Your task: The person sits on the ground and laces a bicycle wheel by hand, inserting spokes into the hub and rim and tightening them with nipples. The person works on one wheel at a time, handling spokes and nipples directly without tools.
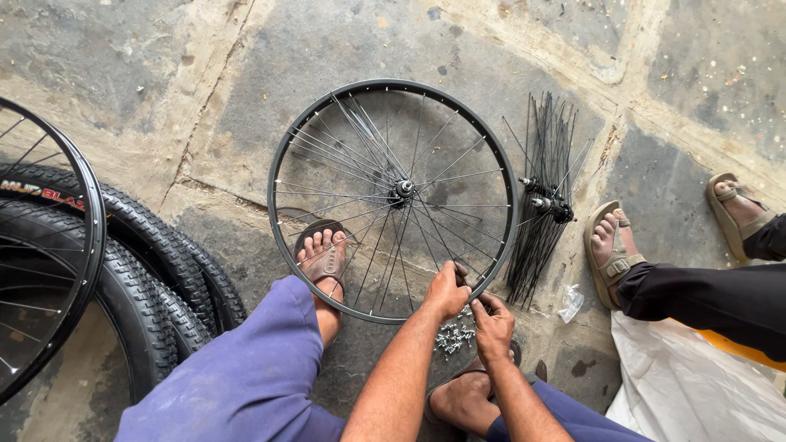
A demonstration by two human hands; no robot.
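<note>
Bicycle wheel rim (282, 155), spoked, flat on concrete floor (246, 49); open floor beyond its far edge. Left hand (446, 290), fingers clamped on near rim and a spoke; right hand (494, 327) just beside, fingers closed on something small. Spoke nipples (455, 336) below. Hubbed spoke bundle (544, 200) crowds right; tyres (155, 270) left; another person's sandalled foot (610, 250) beyond.

Soft, even daylight falls on the grey cracked concrete floor (458, 49); shadows are faint, focus sharp, with wide-angle bending toward the edges.
</note>
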